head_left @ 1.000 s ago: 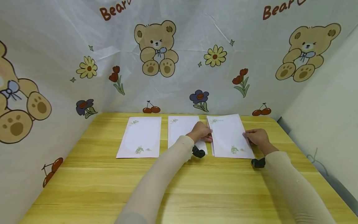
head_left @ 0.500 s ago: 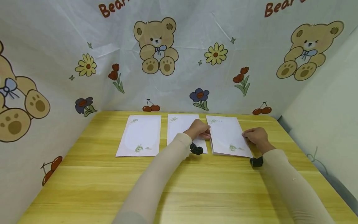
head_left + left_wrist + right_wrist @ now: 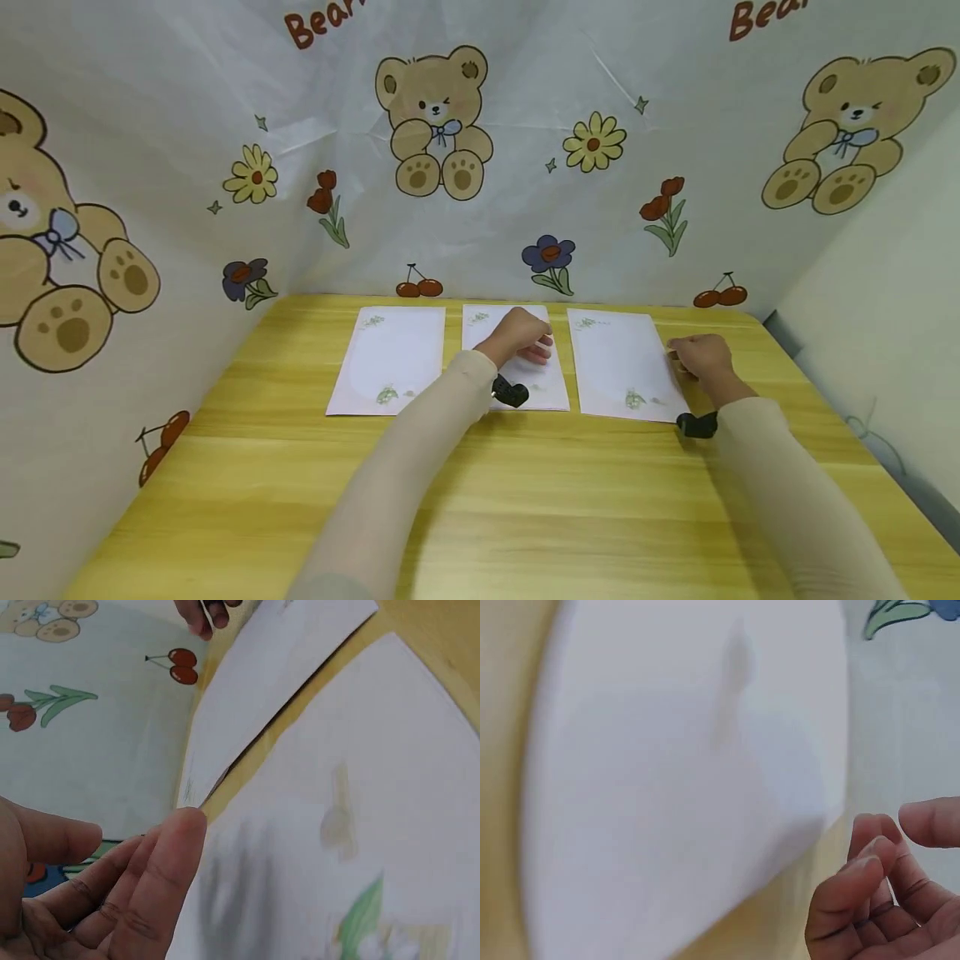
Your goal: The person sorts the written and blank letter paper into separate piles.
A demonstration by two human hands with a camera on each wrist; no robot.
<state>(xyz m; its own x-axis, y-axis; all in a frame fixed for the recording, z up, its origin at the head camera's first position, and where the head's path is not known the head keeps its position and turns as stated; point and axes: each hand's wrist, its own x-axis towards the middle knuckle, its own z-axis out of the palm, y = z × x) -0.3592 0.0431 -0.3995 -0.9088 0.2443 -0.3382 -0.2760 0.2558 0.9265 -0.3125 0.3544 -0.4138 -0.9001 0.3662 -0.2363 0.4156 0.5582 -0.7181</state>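
Three stacks or sheets of white paper printed with small green plant motifs lie in a row: a left sheet [image 3: 393,358], a middle sheet [image 3: 549,385] and a right sheet [image 3: 624,362]. Above the middle sheet hovers my left hand [image 3: 517,336], which hides part of it. In the left wrist view its fingers [image 3: 161,877] are extended, thumb apart, holding nothing. Just off the right sheet's right edge is my right hand [image 3: 703,357]. The right wrist view has its fingers [image 3: 847,892] loosely bent and the thumb separated, with nothing between them.
The sheets lie toward the far side of a wood-grain table [image 3: 525,500]. Behind it hangs a white cloth [image 3: 517,92] printed with bears, flowers and cherries. A white wall [image 3: 900,292] borders the right side.
Both hands have let go of the right sheet, which now lies flat. My left hand has moved left over the middle sheet; my right hand has drawn slightly off to the right.
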